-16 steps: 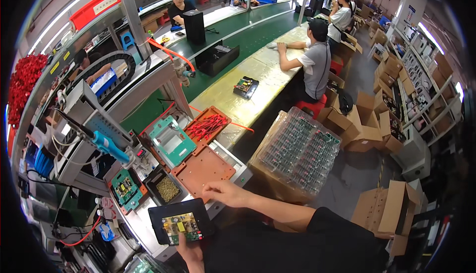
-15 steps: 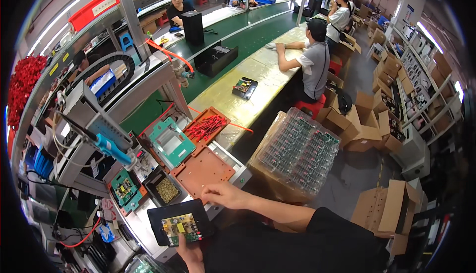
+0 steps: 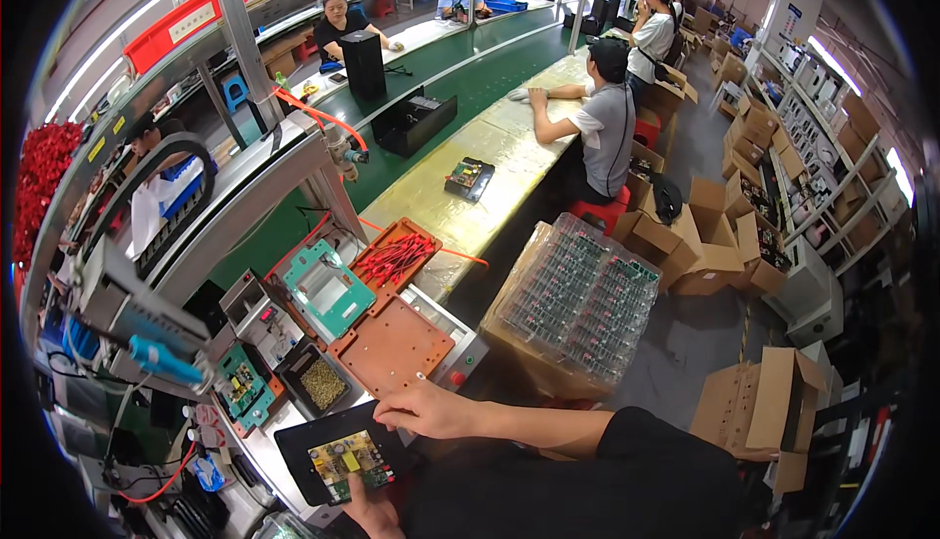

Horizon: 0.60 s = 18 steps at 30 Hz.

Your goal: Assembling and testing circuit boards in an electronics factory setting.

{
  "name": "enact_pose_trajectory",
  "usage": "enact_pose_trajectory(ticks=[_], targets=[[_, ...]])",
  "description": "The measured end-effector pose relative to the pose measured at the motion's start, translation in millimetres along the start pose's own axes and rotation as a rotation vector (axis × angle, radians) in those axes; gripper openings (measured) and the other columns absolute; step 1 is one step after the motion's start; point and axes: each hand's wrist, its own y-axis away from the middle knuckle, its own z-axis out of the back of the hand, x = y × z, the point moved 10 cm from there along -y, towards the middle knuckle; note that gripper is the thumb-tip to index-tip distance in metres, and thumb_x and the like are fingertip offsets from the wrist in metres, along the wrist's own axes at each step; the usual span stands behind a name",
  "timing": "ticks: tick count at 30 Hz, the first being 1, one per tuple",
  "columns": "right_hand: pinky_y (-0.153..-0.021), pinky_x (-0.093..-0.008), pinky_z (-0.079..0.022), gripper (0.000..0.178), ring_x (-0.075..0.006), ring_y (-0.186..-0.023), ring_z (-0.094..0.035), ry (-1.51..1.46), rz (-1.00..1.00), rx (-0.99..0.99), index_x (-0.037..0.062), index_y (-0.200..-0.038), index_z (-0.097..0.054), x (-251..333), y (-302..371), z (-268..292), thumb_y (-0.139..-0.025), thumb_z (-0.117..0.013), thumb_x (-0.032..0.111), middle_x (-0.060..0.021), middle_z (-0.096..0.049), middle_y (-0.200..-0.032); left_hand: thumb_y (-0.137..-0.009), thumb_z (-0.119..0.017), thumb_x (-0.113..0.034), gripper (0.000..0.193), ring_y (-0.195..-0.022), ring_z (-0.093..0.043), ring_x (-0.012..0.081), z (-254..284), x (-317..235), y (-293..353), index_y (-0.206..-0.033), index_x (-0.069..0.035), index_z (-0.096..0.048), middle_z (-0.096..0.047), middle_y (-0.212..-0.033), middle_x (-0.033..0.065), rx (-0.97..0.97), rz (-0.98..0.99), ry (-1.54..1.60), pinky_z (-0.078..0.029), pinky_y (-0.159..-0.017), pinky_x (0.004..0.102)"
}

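My left hand [image 3: 370,508] holds a flat black casing [image 3: 296,449] from its near side, with the thumb lying over the circuit board [image 3: 351,457] that rests on it. The board is yellowish with a green near edge and carries several parts. At the casing's far right corner is my right hand [image 3: 429,410], its fingers closed together; whether they touch the casing or pinch something small cannot be made out. Just beyond it lies an orange-brown fixture plate [image 3: 392,343]. A black bin of small brass-coloured screws [image 3: 321,382] stands to its left.
A teal frame [image 3: 328,289] and a tray of red leads [image 3: 399,257] lie farther off. On the left, a blue screwdriver unit [image 3: 164,358] hangs near a teal fixture holding another board [image 3: 243,390]. Clear trays of boards [image 3: 587,294] are stacked on the right. A co-worker [image 3: 607,118] sits beyond.
My right hand has moved left and nearer, from over the orange-brown plate to the black casing's corner. The casing now sits slightly lower and more tilted. The whole view has shifted a little.
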Motion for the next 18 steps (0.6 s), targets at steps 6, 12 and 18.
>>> enact_pose_trajectory(ticks=[6, 12, 18], targets=[[-0.064, -0.0300, -0.050, 0.018, -0.0180, -0.069, -0.064, -0.037, -0.087, 0.046, -0.0006, -0.096, -0.065, -7, -1, -5, -0.096, -0.055, 0.014, -0.0086, -0.066, -0.077, -0.094, -0.060, -0.013, 0.054, -0.111, -0.058, 0.0256, 22, 6, 3, -0.142, -0.005, -0.036, -0.054, -0.129, 0.0108, -0.109, -0.007, 0.009, -0.053, -0.090, 0.0411], [-0.061, -0.0310, -0.049, 0.022, -0.0188, -0.062, -0.063, -0.058, -0.158, 0.126, -0.0025, -0.091, -0.066, -16, 2, -23, -0.095, -0.057, 0.018, -0.0095, -0.065, -0.071, -0.094, -0.059, -0.012, 0.056, -0.114, -0.056, 0.0270, 33, 19, 10, -0.143, -0.004, -0.034, -0.052, -0.131, 0.0132, -0.096, -0.025, -0.010, -0.051, -0.094, 0.0425], [-0.052, -0.0254, -0.047, 0.022, -0.0107, -0.054, -0.058, -0.149, -0.316, 0.180, -0.0004, -0.094, -0.066, -41, 7, -52, -0.094, -0.060, 0.021, -0.0048, -0.064, -0.070, -0.090, -0.062, -0.001, 0.055, -0.119, -0.053, 0.0310, 62, 33, 27, -0.139, 0.002, -0.039, -0.053, -0.133, 0.0155, -0.178, 0.124, 0.071, -0.044, -0.101, 0.0458]])
